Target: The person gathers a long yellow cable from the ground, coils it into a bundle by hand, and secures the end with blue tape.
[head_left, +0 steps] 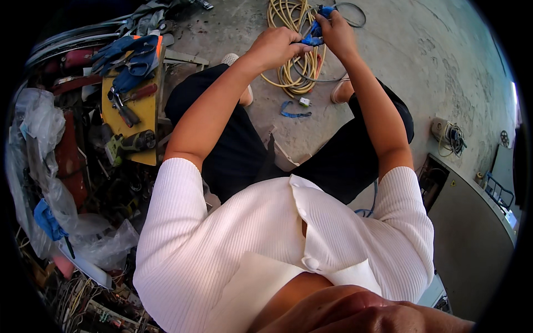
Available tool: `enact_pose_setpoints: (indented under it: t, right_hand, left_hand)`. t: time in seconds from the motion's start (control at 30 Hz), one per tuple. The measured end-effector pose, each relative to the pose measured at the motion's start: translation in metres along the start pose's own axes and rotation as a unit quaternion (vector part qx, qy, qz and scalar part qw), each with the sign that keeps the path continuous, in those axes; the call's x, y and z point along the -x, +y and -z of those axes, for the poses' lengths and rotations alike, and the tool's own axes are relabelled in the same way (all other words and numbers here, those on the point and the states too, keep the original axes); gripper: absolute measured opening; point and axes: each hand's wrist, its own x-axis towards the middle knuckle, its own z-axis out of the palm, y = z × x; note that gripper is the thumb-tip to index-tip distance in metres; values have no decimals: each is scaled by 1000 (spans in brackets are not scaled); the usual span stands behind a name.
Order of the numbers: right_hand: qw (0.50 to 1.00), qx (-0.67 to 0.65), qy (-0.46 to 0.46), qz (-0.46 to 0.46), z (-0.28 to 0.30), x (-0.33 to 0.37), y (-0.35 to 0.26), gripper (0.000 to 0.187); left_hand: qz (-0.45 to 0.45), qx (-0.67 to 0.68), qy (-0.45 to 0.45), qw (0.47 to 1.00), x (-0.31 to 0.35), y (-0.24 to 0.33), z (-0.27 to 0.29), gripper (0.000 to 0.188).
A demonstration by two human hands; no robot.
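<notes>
Out in front of me, above a coil of yellow cable [291,77] on the floor, my two hands hold a crumpled blue strip [313,40]. My left hand [276,49] is closed, its thumb and fingers pinching the strip's left end. Slightly farther out, my right hand [337,36] grips the other side with bent fingers. A dark grey cable [328,80] runs by the strip and the coil; whether the strip is wrapped round it I cannot tell. Between my feet lie a loose blue strip [295,115] and a small white and green plug-like piece [305,101].
To my left, a yellow board [149,114] carries blue gloves [133,69], hand tools and a green power drill [130,144]. Clear plastic sheeting [41,127] and clutter lie beyond it. On the right are a grey metal cabinet [472,222] and a small machine with coiled cord [442,130].
</notes>
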Motion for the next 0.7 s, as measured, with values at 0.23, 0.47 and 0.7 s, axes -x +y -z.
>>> enact_pose_setpoints:
  t: [0.23, 0.47, 0.7]
  right_hand:
    - [930, -163, 239, -229, -3, -65, 150, 33]
    - [962, -208, 80, -161, 94, -63, 152, 40]
    - [985, 11, -172, -26, 52, 9, 93, 37]
  left_hand:
    - [-13, -48, -55, 997, 16, 2, -10, 22]
    - [14, 124, 89, 988, -2, -35, 13, 25]
    - [17, 353, 54, 934, -23, -43, 6, 24]
